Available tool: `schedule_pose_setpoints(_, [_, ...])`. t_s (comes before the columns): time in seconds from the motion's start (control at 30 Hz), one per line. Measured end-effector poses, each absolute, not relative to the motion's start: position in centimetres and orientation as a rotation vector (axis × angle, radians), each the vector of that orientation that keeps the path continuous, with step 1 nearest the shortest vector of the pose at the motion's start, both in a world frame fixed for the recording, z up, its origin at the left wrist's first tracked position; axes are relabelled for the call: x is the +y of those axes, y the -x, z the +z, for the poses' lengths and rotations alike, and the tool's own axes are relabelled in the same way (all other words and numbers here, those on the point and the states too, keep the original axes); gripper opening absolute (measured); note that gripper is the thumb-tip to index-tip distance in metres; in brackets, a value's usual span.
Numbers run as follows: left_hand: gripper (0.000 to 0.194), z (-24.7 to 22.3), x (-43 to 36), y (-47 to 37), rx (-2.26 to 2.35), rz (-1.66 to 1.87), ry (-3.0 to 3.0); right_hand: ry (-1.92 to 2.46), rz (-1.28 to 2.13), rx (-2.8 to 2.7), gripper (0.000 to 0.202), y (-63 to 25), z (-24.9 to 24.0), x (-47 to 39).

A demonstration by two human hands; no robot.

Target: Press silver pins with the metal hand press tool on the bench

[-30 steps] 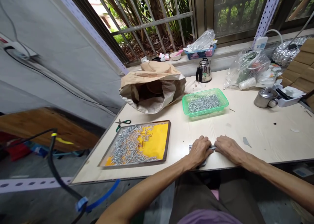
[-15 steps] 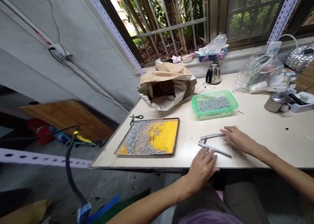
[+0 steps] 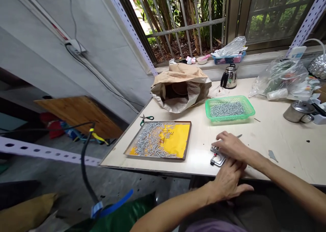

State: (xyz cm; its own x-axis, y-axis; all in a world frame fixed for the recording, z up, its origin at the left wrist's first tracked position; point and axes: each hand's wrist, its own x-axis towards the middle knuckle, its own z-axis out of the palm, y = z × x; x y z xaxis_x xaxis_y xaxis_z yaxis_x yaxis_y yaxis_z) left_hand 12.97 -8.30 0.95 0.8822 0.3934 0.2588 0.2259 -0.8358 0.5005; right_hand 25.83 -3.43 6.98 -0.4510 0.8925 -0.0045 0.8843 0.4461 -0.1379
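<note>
A metal plier-like hand tool with a curved C-shaped head and a small red part lies on the pale table near its front edge. My right hand is over it from the far side, fingers bent down onto it behind the head. From the near side my left hand reaches in, its fingers curled at the handles just under my right hand and its thumb sticking out to the right. Both hands cover most of the handles. A thin grey tip shows beyond my right hand.
Left of the hands lies a shallow yellow-bottomed tray of small metal pins. A green basket behind holds more. Further off are scissors, a paper bag, a kettle and a steel cup. A grey scrap lies right.
My right hand has moved left from the far handle's end onto the tool. My left hand has shifted right, off the head to the handles. The tool has turned and the view has swung slightly.
</note>
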Motion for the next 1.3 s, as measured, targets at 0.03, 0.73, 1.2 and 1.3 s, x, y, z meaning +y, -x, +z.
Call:
schedule_pose_setpoints(0.03, [0.070,0.9,-8.5,-13.0,0.448,0.493,-2.583,1.483,0.201,-2.689,0.020,-24.7,6.7,-3.6])
schedule_pose_setpoints(0.73, [0.015,5.0,9.2,8.1,1.623,0.308,-2.405,1.512,-0.256,-2.004,0.059,-31.2,8.0,2.2])
schedule_pose_setpoints(1.2, [0.037,4.0,9.1,6.8,1.482,0.685,-1.729,1.295,0.621,-1.782,0.033,-21.6,7.9,-2.5])
schedule_pose_setpoints(1.3, [0.052,5.0,7.3,6.0,1.266,0.778,-1.329,1.177,0.846,-1.690,0.032,-16.3,7.8,0.3])
